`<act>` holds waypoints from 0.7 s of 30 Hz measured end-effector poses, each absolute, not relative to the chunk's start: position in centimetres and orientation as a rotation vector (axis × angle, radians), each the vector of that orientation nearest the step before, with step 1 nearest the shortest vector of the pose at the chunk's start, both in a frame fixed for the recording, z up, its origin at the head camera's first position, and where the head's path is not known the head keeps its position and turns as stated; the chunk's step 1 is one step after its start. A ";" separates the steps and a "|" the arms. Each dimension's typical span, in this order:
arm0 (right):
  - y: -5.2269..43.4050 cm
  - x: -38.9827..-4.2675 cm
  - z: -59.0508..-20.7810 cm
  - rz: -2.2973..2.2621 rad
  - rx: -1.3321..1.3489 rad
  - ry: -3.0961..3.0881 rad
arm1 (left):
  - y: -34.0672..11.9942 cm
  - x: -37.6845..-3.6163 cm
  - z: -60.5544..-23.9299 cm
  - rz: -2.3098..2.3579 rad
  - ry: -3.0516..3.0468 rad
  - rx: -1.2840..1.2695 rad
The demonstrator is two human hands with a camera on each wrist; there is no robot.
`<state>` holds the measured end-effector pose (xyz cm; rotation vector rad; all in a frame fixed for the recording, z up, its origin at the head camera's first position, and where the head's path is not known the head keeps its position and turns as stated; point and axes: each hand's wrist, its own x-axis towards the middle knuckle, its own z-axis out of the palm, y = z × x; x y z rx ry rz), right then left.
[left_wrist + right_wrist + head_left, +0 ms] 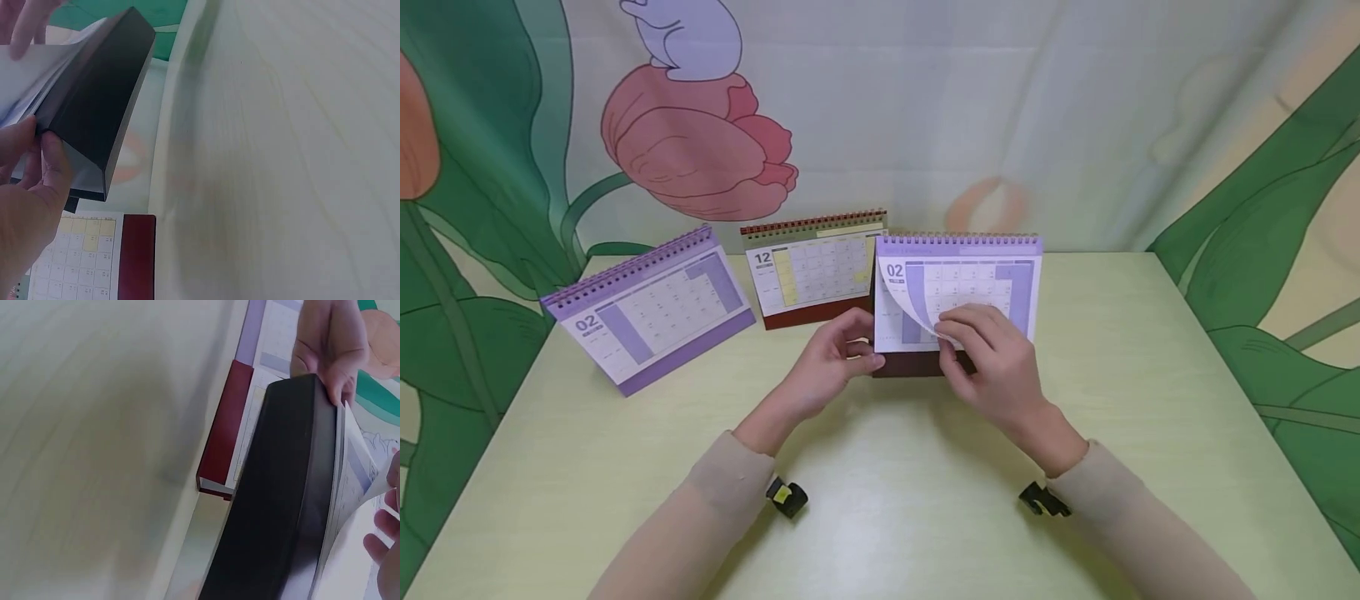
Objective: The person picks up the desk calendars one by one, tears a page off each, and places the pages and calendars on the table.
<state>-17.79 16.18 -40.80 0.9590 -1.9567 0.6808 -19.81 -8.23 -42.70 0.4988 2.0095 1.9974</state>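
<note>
A desk calendar point(962, 248) with a pale purple "02" page and a dark base point(913, 364) stands at the table's back middle. My left hand point(826, 367) grips the base's left end; in the left wrist view thumb and finger pinch its black edge point(94, 94). With fingertips and thumb, my right hand point(1000, 367) pinches a page, whose left side curls up off the sheets beneath. The right wrist view shows that curled page point(350, 556) beside the black base. Part of the calendar's lower right is hidden behind my right hand.
Left of it stands a red-based calendar point(822, 275) showing "12", partly overlapped. Farther left, a purple calendar point(662, 312) showing "02" stands at an angle. A printed curtain point(880, 117) hangs behind the pale table point(1150, 375).
</note>
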 end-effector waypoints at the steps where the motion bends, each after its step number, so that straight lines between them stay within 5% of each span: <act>1: 16.2 -17.8 -40.9 0.666 0.949 -1.971 | -8.2 -19.8 -42.7 1.996 2.013 0.496; 21: 16.2 -17.6 -41.8 0.590 0.807 -1.971 | -7.4 -19.6 -42.7 2.083 1.978 0.465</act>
